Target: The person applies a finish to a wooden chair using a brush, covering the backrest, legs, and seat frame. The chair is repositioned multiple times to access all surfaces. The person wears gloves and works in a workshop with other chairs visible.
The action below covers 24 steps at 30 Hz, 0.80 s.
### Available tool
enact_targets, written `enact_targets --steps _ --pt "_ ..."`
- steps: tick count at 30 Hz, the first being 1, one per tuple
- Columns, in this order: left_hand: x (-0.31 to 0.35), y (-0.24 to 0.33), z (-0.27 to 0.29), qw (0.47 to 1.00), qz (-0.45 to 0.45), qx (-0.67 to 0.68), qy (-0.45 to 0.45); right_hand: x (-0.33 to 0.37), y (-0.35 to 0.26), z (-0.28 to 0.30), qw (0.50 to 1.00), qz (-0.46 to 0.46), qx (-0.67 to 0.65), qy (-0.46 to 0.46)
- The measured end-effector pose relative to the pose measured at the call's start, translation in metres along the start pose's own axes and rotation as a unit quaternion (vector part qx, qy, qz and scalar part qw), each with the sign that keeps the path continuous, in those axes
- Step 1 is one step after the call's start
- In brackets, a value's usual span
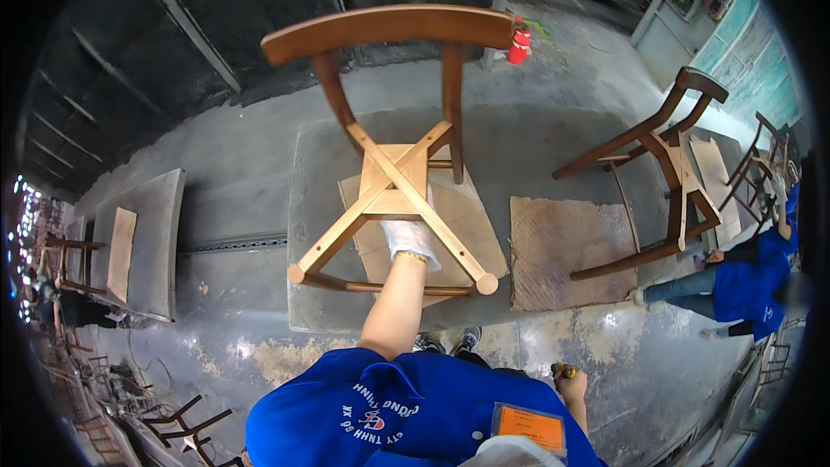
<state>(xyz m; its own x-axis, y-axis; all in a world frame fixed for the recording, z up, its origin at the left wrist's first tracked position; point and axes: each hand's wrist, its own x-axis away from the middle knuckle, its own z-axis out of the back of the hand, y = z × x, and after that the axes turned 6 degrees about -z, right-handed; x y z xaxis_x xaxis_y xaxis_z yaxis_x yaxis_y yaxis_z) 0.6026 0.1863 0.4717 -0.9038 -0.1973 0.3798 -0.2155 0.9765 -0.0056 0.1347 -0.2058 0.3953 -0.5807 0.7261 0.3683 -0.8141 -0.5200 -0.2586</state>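
Observation:
In front of me is a brown wooden chair frame [451, 104], with a curved backrest at the far side and pale crossed braces [396, 175] where a seat goes. My left hand [410, 238], in a thin whitish glove with a yellow band at the wrist, reaches in under the crossing and grips the frame there. Its fingertips are hidden behind the wood. Low on the right, beside my body, my right hand [571, 383] is closed around a small black and yellow tool [565, 371]. The tool's kind cannot be made out.
Under the chair frame lies cardboard [481, 220] on a grey platform [324, 164]. Right of it are another cardboard sheet [562, 251] and a second chair frame [670, 160]. A co-worker in blue [748, 294] is at the far right. Another platform [160, 242] stands left.

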Motion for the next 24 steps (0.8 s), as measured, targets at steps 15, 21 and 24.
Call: enact_targets --steps 15,21,24 --pt "0.125 0.197 -0.069 0.652 -0.391 -0.649 -0.033 -0.15 -0.177 0.013 0.838 0.284 -0.464 -0.036" --pt "0.111 0.23 -0.055 0.623 -0.191 -0.754 0.08 -0.14 -0.238 0.053 0.703 0.15 -0.669 -0.186" --pt "0.132 0.217 -0.072 0.597 -0.157 -0.785 0.056 -0.137 -0.282 0.077 0.697 0.158 -0.671 -0.197"
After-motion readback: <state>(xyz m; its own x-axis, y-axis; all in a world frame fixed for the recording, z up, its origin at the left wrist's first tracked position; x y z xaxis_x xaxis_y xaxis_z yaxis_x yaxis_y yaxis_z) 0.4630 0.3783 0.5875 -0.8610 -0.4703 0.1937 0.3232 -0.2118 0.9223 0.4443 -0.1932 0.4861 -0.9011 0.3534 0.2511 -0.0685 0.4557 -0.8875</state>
